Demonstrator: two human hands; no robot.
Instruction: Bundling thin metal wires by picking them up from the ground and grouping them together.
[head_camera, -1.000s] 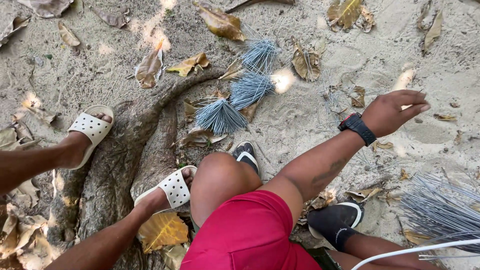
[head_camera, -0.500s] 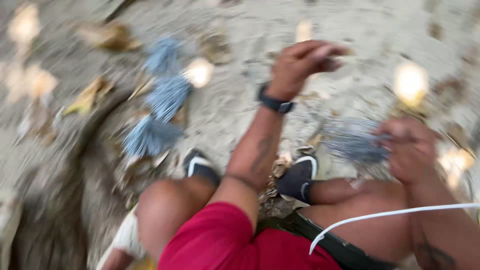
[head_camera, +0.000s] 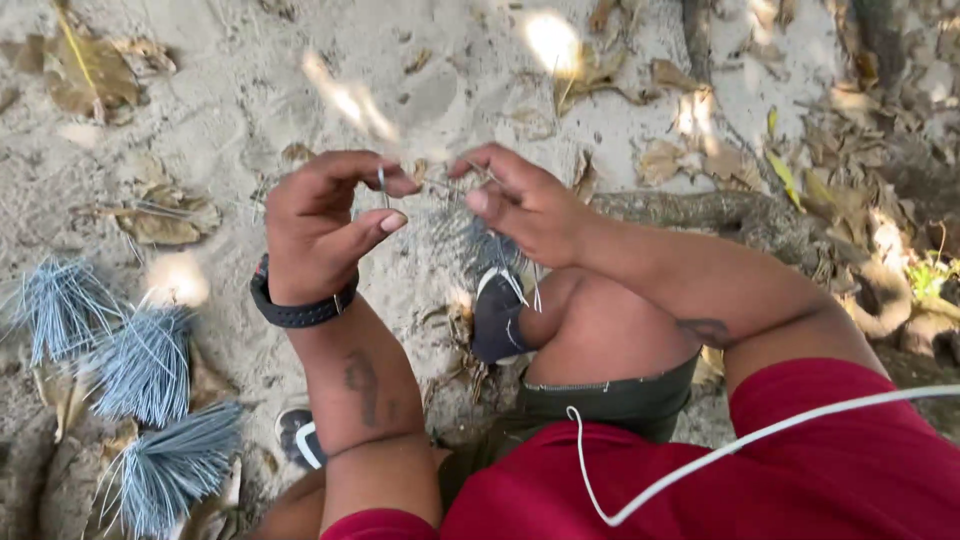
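Observation:
My left hand (head_camera: 325, 225), with a black watch on its wrist, pinches a thin grey wire piece (head_camera: 381, 182) between thumb and forefinger. My right hand (head_camera: 520, 200) is raised beside it and holds several thin grey wires (head_camera: 497, 255) that hang down toward my black shoe (head_camera: 497, 315). The two hands are close together above the sandy ground, fingertips a few centimetres apart. I sit with my knees bent, in a red shirt and dark shorts.
Three bundles of grey wire pieces (head_camera: 145, 365) lie on the sand at the left. A thick tree root (head_camera: 740, 215) runs behind my right arm. Dry leaves (head_camera: 85, 75) are scattered around. A white cable (head_camera: 720, 455) crosses my shirt.
The view has swung right. My left hand came back from the ground on the far side, and my right hand lifted wires from the pile; both now meet in front of me.

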